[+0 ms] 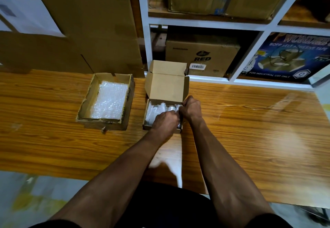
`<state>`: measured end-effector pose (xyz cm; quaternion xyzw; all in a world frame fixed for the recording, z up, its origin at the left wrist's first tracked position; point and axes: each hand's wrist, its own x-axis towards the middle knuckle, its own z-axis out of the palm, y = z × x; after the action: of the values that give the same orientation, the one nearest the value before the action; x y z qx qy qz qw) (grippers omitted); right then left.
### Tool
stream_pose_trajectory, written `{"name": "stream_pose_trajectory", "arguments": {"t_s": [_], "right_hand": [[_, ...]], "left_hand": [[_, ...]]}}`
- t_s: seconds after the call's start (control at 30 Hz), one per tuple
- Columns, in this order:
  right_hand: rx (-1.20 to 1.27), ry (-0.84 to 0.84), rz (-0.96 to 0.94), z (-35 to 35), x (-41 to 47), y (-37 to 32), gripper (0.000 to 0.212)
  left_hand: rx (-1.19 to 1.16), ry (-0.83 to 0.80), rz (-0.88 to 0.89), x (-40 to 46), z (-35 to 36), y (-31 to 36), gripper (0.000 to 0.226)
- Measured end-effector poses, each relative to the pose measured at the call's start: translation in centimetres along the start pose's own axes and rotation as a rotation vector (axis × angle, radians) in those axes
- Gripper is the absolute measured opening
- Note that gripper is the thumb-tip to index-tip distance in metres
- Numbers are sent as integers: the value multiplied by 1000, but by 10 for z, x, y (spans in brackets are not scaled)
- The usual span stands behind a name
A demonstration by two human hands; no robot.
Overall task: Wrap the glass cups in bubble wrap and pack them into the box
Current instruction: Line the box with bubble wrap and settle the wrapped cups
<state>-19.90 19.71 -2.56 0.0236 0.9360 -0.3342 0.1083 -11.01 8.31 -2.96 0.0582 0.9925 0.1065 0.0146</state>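
A: What's on the table (250, 129)?
B: Toward its far edge, a tray (85, 106) of bubble wrap (109, 100); right of it, the open box (166, 86).
A: And the cups?
B: Wrapped cups (157, 109) lie inside the box. The left hand (165, 122) and right hand (190, 110), fingers curled, grip a wrapped one at the box's right end.

Wood-grain bench (250, 138), glossy, glare patch on its right part. Directly on it: a small cardboard box (161, 129), lid flap (167, 86) standing open at the back, bubble-wrapped items inside, near the bench centre. To its left, apart from it, a shallow open cardboard tray (85, 109) with torn edges, bubble wrap sheets (109, 100) lying flat in it. Large flat cardboard sheets (85, 31) stand at the bench's back edge, upright.
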Motion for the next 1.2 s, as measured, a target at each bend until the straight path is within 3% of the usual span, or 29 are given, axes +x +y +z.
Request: {"name": "stream_pose_trajectory", "arguments": {"t_s": [0.27, 0.43, 0.53, 0.7, 0.87, 1.03, 1.2], "right_hand": [[-57, 97, -89, 2, -12, 0, 12], [-147, 170, -266, 6, -24, 1, 12], [-175, 108, -293, 8, -31, 1, 21], [-255, 41, -293, 11, -35, 3, 27], [141, 81, -115, 13, -45, 1, 29], [19, 90, -133, 20, -44, 3, 27], [-393, 35, -216, 18, -36, -6, 27]], "left_hand": [[-130, 168, 94, -9, -3, -19, 24], [-205, 336, -109, -17, -11, -49, 35], [-235, 258, -165, -20, -12, -71, 41], [-202, 157, -80, -20, -11, -75, 41], [-188, 113, -73, -11, -10, -70, 36], [-181, 122, -63, -13, -9, -69, 37], [-165, 47, -64, -15, -6, -75, 63]]}}
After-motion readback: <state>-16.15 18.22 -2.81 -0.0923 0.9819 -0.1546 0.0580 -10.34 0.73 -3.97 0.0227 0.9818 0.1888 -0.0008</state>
